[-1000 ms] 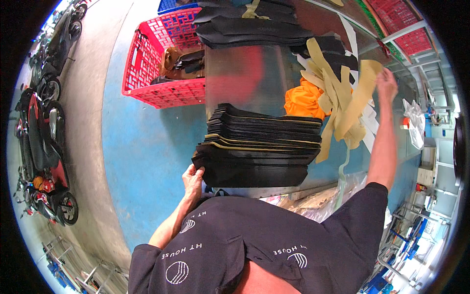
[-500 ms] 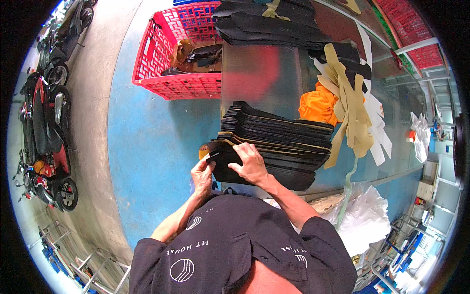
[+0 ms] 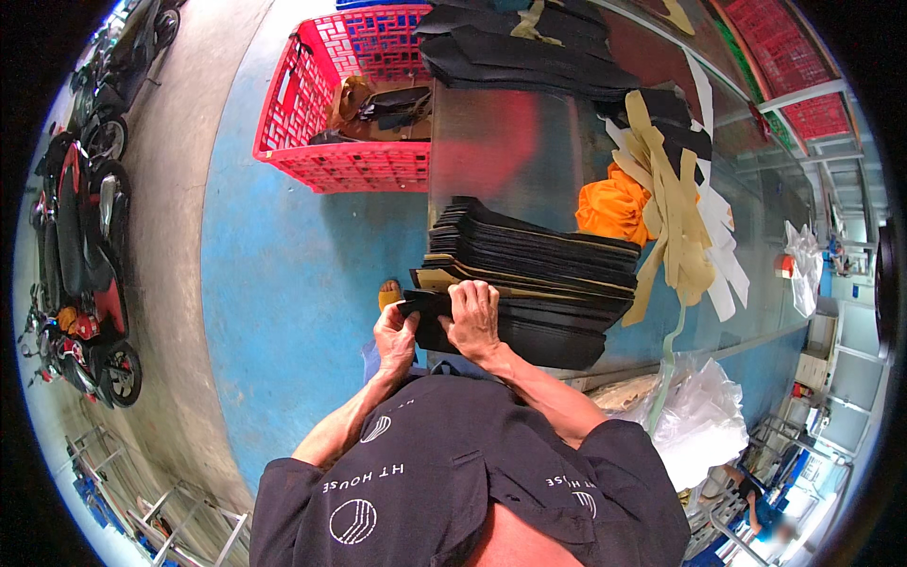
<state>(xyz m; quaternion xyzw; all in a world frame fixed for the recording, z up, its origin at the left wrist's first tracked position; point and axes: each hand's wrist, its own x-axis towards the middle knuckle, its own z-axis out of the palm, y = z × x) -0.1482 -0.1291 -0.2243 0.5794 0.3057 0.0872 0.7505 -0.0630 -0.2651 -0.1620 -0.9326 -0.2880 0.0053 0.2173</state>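
Observation:
A long fanned stack of flat black pieces (image 3: 534, 248), some showing tan edges, lies on the table in front of me. At its near left end, my left hand (image 3: 395, 338) pinches the corner of a black piece (image 3: 430, 304) between thumb and fingers. My right hand (image 3: 474, 319) is closed on the same piece further right, fingers curled over its far edge and thumb on the near side. The piece stands slightly lifted and bent between my hands. Whether more than one layer is in my grip, I cannot tell.
An orange cloth bundle (image 3: 612, 204) and tan strips (image 3: 682, 222) lie right of the stack. More black pieces (image 3: 520, 59) are piled at the far end. A red crate (image 3: 345, 165) stands beyond the table's left edge. Clear plastic (image 3: 704, 411) lies near right; motorbikes (image 3: 80, 255) stand far left.
My right fingers have curled over the black piece's edge, where they lay flatter before. The piece's raised edge has turned toward me. A person has come into view at the lower right.

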